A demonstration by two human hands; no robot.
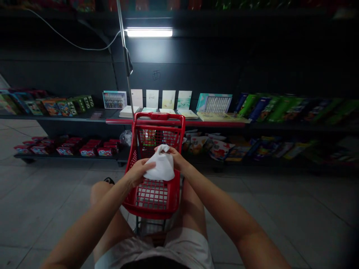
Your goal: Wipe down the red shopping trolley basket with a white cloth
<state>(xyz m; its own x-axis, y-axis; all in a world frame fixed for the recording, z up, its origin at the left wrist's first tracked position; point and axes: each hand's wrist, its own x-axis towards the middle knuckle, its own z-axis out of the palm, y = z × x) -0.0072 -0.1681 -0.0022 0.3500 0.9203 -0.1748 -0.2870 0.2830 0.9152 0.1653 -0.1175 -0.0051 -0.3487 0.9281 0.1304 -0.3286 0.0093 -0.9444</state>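
Observation:
A white cloth-like piece, gathered at its top and hanging in a rounded shape, is between my two hands. My left hand grips its left edge, with the thumb lying over the front. At the upper right, my right hand holds the twisted top, its fingers partly behind the fabric. Whether it is a cloth or a soft bag I cannot tell. Both hands are above a red plastic basket cart with grid walls, which stands between my knees.
A dark shelf ahead carries upright cards, marker sets and green and blue packs. Red boxes and snack bags lie on the lower shelf. A metal pole rises behind the cart; a lamp glows above.

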